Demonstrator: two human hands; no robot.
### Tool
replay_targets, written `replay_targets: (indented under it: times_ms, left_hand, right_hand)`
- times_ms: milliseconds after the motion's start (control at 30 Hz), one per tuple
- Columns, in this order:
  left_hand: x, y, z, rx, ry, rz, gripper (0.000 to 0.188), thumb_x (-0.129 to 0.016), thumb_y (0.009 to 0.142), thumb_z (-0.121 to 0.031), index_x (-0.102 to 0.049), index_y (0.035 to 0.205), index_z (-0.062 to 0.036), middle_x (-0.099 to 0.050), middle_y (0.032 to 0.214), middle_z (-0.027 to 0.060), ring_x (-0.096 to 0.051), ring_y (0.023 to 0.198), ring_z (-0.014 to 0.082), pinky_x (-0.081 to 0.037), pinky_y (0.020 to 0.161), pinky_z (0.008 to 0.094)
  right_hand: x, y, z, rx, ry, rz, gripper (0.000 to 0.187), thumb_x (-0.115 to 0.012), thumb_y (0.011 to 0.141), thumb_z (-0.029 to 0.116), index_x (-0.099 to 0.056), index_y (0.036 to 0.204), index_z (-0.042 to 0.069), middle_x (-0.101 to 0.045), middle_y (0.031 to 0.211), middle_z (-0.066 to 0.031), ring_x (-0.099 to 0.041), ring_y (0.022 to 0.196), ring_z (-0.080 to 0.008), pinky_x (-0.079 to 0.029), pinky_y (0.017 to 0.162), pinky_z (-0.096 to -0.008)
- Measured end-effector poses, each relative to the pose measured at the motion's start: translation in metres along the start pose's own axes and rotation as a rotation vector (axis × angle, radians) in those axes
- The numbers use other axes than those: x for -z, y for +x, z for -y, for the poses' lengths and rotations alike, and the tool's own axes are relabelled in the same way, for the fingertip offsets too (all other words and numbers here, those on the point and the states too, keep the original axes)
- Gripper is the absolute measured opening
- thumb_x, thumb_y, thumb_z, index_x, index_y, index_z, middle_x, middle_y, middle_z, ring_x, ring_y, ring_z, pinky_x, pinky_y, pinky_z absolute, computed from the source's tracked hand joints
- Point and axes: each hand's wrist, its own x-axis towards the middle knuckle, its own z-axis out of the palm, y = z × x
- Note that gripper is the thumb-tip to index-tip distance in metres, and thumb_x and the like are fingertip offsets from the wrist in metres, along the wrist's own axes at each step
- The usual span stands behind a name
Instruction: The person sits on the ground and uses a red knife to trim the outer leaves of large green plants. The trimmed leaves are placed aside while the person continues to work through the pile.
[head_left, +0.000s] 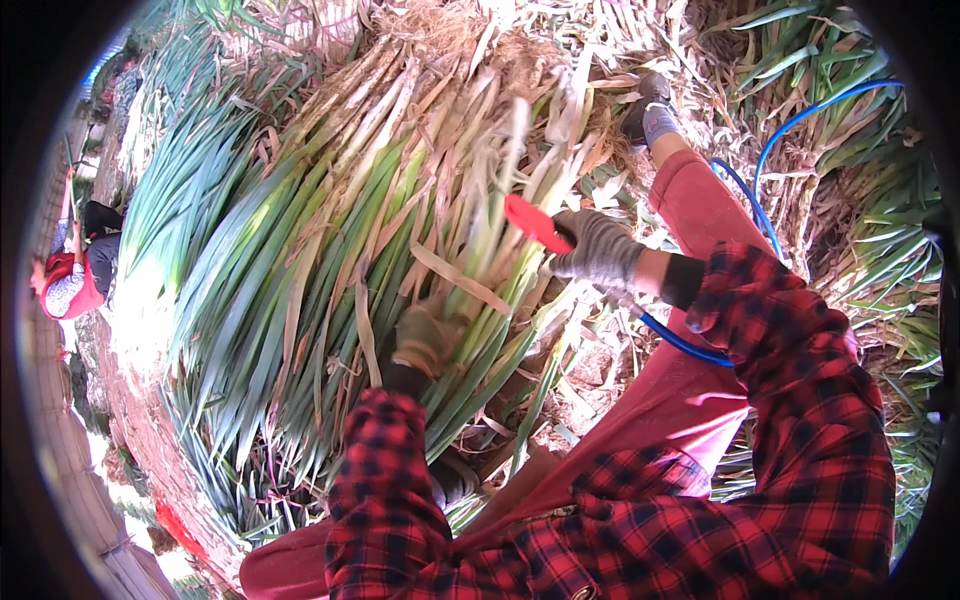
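Left arm: it reaches up from the lower edge in a red-and-black checked sleeve (383, 460), forearm nearly upright in my view, wrist in a dark cuff.
Left hand: the gloved left hand (428, 338) is set low on the leafy part of the stalks, fingers toward the right; it is blurred, so I cannot tell whether it clasps them or only lies against them.
Right arm: the elbow bends well out to the right, and the forearm runs up and inward.
Right hand: the right hand (598, 250), in a grey striped glove, is wrapped around a red tool (538, 224) that points up and left over the stalks.
Stalks: a broad heap of leek-like stalks (300, 230) fills the middle and left, the root ends toward the top, green leaves fanning down and left.
Hose: a blue hose (688, 345) shows just below the right wrist; more blue hose curves away at the upper right.
Legs: red trousers (640, 410), one leg stretched past the heap to a dark shoe (657, 108) beside the root ends.
Far left: another person (70, 285) in red, well apart from the hands.
Writing: any marking on the red tool is too blurred to read.
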Motion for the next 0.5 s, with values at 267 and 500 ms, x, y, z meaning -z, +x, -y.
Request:
replay_targets:
  times_ms: [267, 500]
  left_hand:
    - [0.004, -0.001, -0.023, -0.678, 0.154, -0.227, 0.033, -0.075, 0.079, -0.034, -0.071, 0.097, -0.0070, -0.068, 0.104, 0.0172, -0.065, 0.095, 0.0379, -0.052, 0.083, 0.0461]
    - [0.000, 0.085, -0.047, -0.481, 0.745, -0.547, 0.046, -0.064, 0.086, -0.022, -0.053, 0.128, -0.0070, -0.060, 0.117, 0.0245, -0.061, 0.102, 0.0417, -0.050, 0.086, 0.0504]
  right_hand:
    - [-0.023, -0.007, -0.016, 0.109, 0.040, -0.016, 0.047, -0.074, 0.067, 0.022, -0.063, 0.103, -0.005, -0.064, 0.072, -0.0164, -0.064, 0.067, -0.0244, -0.051, 0.066, -0.0364]
    - [-0.032, 0.008, -0.010, 0.097, -0.063, 0.074, 0.047, -0.072, 0.070, 0.017, -0.061, 0.112, -0.003, -0.063, 0.075, -0.0126, -0.061, 0.068, -0.0183, -0.050, 0.067, -0.0336]
